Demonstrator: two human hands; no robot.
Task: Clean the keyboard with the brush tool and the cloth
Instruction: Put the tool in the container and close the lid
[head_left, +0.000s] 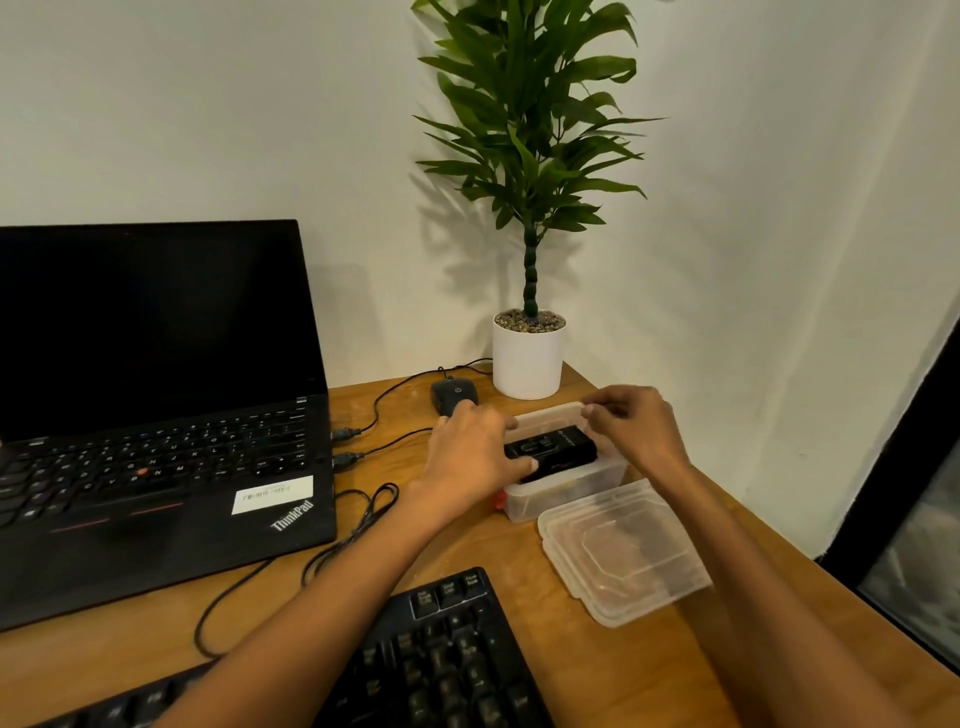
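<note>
A black external keyboard lies at the near edge of the wooden desk, partly under my forearms. Behind it stands an open clear plastic container with a black case inside. My left hand grips the left end of the case, thumb on its near side and fingers over the far side. My right hand hovers over the container's right end, its curled fingertips pinching the far rim. No brush bristles or cloth show.
The container's clear lid lies to its near right. A black laptop stands open at the left with cables trailing from it. A mouse and a white potted plant sit behind the container. The desk edge runs along the right.
</note>
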